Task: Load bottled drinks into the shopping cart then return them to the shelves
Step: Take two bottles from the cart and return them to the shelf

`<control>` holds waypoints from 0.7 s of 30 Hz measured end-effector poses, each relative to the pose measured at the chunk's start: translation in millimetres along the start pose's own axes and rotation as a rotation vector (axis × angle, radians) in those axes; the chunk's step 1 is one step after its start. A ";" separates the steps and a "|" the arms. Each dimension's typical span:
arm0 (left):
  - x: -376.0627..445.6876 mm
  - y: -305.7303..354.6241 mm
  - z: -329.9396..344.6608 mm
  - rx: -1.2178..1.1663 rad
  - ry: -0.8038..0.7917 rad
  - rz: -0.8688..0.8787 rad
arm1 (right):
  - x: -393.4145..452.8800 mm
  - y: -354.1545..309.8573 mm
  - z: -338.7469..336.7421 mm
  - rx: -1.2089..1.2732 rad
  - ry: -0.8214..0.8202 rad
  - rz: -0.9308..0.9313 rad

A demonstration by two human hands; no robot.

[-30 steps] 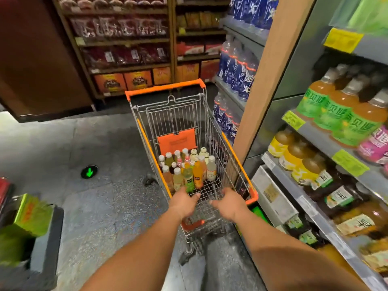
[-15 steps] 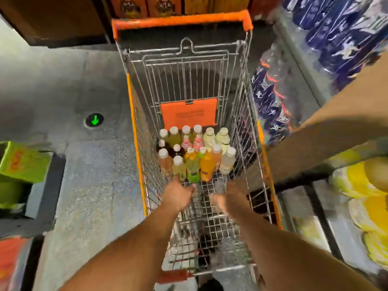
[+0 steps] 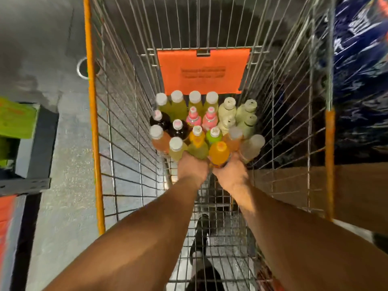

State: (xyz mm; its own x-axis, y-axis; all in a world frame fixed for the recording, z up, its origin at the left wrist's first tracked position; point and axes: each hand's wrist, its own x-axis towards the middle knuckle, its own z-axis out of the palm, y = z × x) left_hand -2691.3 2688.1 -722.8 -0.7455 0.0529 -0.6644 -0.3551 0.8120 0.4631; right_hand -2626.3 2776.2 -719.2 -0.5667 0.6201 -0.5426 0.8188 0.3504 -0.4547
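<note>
I look straight down into a wire shopping cart (image 3: 130, 114) with orange rims. Several bottled drinks stand packed at its far end below an orange flap (image 3: 202, 70): yellow, dark, pink, pale cream and orange ones. My left hand (image 3: 192, 169) reaches to the near row and grips the lower part of a yellow-green bottle (image 3: 198, 151). Beside it, my right hand (image 3: 230, 175) grips the base of an orange bottle (image 3: 219, 153). The fingers of both hands are hidden under the bottles.
Blue-wrapped bottle packs (image 3: 361, 80) fill the shelf to the cart's right, beside a brown shelf post (image 3: 357, 185). A grey speckled floor (image 3: 52, 59) lies to the left, with a green box (image 3: 16, 120) on a dark rack. My shoe (image 3: 201, 229) shows through the cart's mesh.
I have leaned over the cart and both hands have gone from its near end down onto the nearest bottles. The shelves have slid out of view.
</note>
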 end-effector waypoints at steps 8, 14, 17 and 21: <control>10.8 1.7 10.9 -0.090 0.119 0.067 | 15.0 -8.3 10.0 -0.027 0.166 0.016; 16.1 -6.4 15.4 0.017 0.044 0.102 | 17.1 6.2 16.7 -0.007 0.083 -0.030; 20.7 -2.7 16.6 0.002 0.037 0.056 | 18.4 8.0 19.7 0.033 0.098 -0.050; 17.5 -2.8 22.2 -0.074 0.042 0.059 | 19.2 13.2 19.6 0.198 0.104 -0.057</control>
State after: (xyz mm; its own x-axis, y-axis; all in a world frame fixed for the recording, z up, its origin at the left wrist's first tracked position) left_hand -2690.8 2699.7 -748.7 -0.7891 0.0737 -0.6099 -0.3494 0.7628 0.5442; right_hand -2628.2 2779.0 -749.4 -0.5904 0.6756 -0.4416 0.7461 0.2482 -0.6178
